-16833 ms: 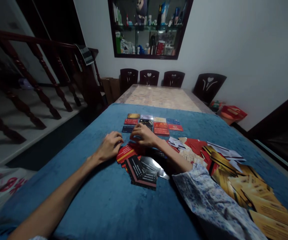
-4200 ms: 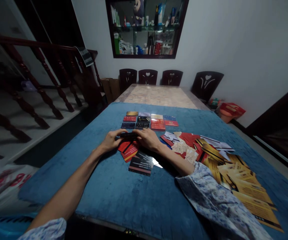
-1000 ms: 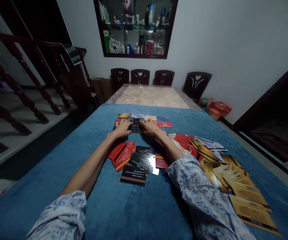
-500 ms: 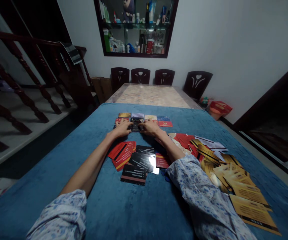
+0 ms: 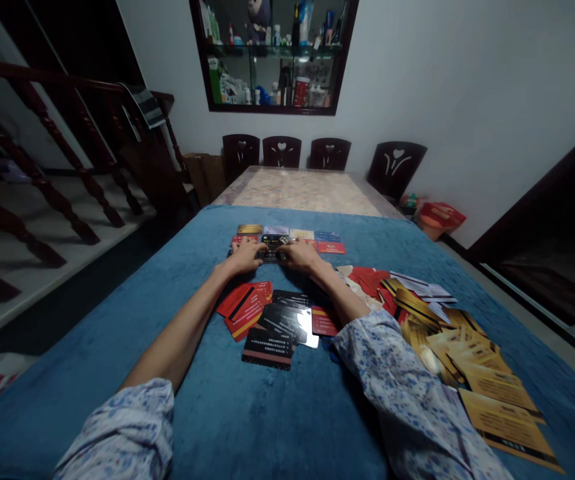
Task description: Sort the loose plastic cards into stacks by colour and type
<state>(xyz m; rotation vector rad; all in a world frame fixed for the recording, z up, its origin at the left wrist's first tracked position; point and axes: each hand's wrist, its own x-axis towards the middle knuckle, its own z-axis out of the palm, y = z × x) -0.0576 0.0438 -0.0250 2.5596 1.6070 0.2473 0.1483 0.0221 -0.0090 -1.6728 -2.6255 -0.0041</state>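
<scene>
My left hand and my right hand rest on the blue cloth with curled fingers at the two sides of a black card. Another black card lies just beyond it, in a row with a red card on the right. Behind that is a row with a gold card, a pale purple card, a cream card and a blue card. My fingers partly cover the nearer cards, so their grip is only partly visible.
Nearer me lie loose red cards and black cards. To the right, beside my right sleeve, spread red cards, white cards and gold cards. Dark chairs stand past the table's stone far end.
Both hands stay at the sides of the black card, with only slight finger movement. The view has shifted a little; the loose cards lie as before.
</scene>
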